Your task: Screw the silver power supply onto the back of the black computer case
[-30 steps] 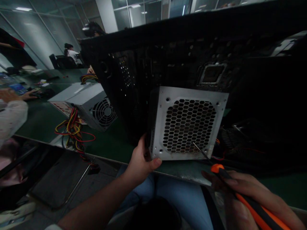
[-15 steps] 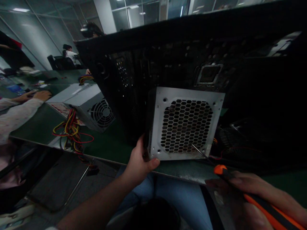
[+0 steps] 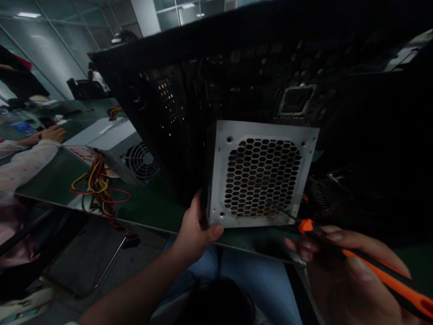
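A grey power supply (image 3: 221, 180) with a honeycomb grille stands at the lower opening of a black computer case (image 3: 149, 49). My left hand (image 3: 194, 234) grips its lower left corner, thumb on the front face and fingers round the side. In my right hand (image 3: 358, 275) is a screwdriver (image 3: 382, 271) with an orange and black handle. Its thin shaft points left, across the lower right of the grille; I cannot tell whether the tip touches. Inside the case, a motherboard with a square CPU socket (image 3: 297, 100) shows dimly above the power supply.
Left on the green table (image 3: 149, 210) are other grey power supplies (image 3: 118, 135), with a bundle of coloured cables (image 3: 98, 185) hanging over the edge. A co-worker's hands (image 3: 52, 134) rest beyond them. A metal chair leg (image 3: 108, 262) is below the table.
The screwdriver's handle has shifted slightly left and up, and more of my right hand shows. My left hand keeps its grip on the power supply. The view has shifted slightly.
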Tool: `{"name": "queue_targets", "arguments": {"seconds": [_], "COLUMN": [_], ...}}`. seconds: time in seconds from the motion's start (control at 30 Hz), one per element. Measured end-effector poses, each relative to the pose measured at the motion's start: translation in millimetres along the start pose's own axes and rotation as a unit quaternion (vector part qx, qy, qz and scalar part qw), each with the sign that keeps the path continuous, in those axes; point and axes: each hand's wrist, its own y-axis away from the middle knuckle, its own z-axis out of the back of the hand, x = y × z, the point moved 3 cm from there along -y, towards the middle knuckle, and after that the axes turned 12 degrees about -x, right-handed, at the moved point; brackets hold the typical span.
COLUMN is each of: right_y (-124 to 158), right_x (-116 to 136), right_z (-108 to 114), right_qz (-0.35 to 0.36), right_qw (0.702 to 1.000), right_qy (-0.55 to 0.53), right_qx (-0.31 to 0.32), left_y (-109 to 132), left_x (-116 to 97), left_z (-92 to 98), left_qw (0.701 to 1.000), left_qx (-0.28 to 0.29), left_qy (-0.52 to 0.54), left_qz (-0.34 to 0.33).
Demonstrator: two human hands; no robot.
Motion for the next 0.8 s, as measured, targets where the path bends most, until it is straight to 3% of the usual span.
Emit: {"name": "queue_targets", "arguments": {"seconds": [0.17, 0.8], "right_y": [-1.7, -5.3], "right_x": [0.4, 6.1], "right_z": [-1.0, -0.1], "right_qz": [0.023, 0.052], "right_qw": [0.999, 0.998], "right_qy": [-0.023, 0.016], "right_qx": [0.036, 0.026], "left_y": [0.3, -0.5], "left_x": [1.1, 2.7], "left_z": [-0.1, 1.3], "left_qw": [1.0, 0.999], "left_qx": [0.005, 0.005], "left_qy": [0.006, 0.007], "left_qz": [0.007, 0.036]}}
